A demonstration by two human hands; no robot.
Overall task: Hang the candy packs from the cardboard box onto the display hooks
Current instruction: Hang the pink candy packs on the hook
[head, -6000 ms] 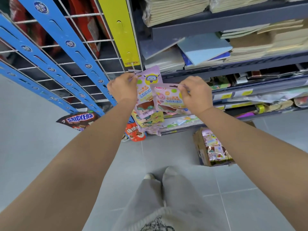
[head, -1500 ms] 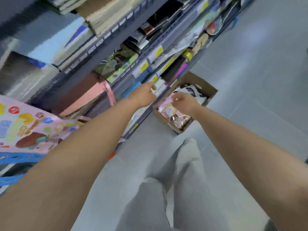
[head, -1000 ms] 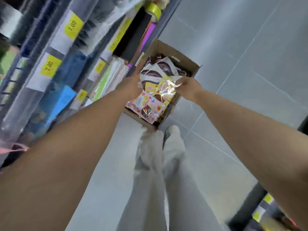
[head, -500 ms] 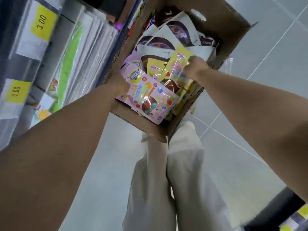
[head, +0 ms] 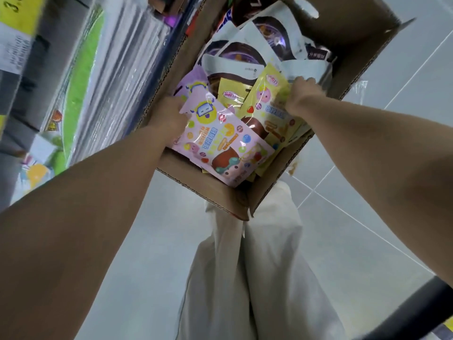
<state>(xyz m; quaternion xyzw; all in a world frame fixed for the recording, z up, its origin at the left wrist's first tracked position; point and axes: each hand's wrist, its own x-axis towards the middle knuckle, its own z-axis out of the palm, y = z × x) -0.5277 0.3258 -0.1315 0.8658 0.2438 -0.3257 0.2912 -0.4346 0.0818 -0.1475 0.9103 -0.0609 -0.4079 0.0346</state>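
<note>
An open cardboard box (head: 191, 177) stands on the floor below me, full of candy packs. My left hand (head: 169, 116) grips the top left corner of a pink candy pack (head: 220, 141) lying on the pile. My right hand (head: 302, 93) pinches the top of a yellow candy pack (head: 269, 106) that stands tilted in the box. White and dark packs (head: 247, 52) fill the far half. The display hooks are out of view.
Store shelves with wrapped stationery (head: 103, 77) and a yellow price tag (head: 17, 13) run along the left, close to the box. Grey tiled floor (head: 367, 180) lies to the right. My light trousers (head: 245, 266) are below the box. A dark bar (head: 411, 307) crosses the bottom right corner.
I have turned from the hooks and bent down to the box. Both hands went into it; the left took the pink pack, the right took the yellow one.
</note>
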